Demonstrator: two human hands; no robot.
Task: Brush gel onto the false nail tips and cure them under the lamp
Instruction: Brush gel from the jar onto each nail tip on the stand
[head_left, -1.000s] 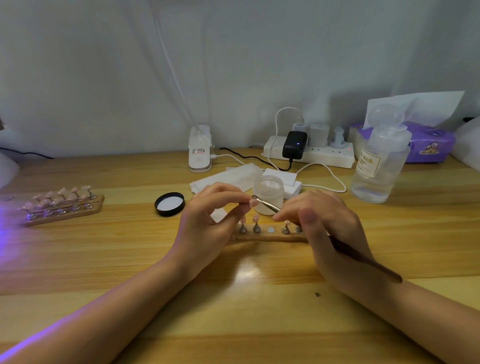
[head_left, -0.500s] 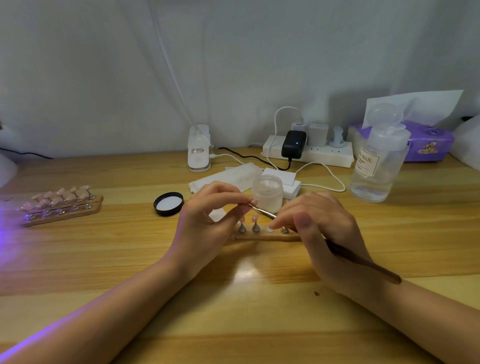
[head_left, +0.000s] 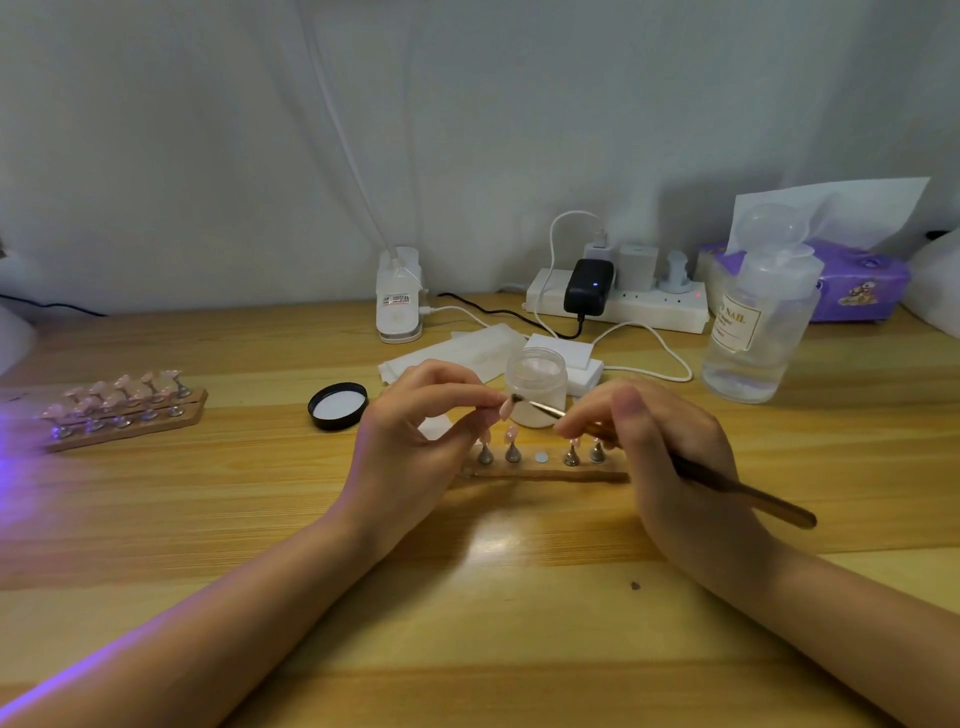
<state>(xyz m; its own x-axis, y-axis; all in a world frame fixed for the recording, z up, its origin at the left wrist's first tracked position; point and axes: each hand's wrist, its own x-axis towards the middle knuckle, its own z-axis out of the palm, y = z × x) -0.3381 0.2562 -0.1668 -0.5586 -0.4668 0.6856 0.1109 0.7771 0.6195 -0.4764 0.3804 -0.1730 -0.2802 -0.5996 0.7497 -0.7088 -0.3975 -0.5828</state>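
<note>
Shifted a touch since a second ago: brush (head_left: 540, 409) bristles now back at the lifted nail tip (head_left: 504, 410), handle angled down to the right as before. Broad wooden desk (head_left: 519, 597) underneath, purple glow spilling in at the left edge. Clear pump bottle (head_left: 753, 332) at right, label reading "NAIL", smaller lines too blurred to read. Purple tissue box (head_left: 857, 286) behind it; white power strip (head_left: 623, 306) with black adapter (head_left: 588, 287) at the back. Second wooden rack of pink tips (head_left: 119, 410) far left. Left hand (head_left: 415, 441), grip pinched on the nail tip between thumb and forefinger, just in front of the open frosted jar (head_left: 536, 387). Right hand (head_left: 670, 457), grip curled round the brush, partly hiding the near rack (head_left: 545, 470). Black lid (head_left: 337, 405) lying inner side up, left of the jar. Four pink tips upright on metal stands there, one bare round magnet (head_left: 541, 457) between them.
</note>
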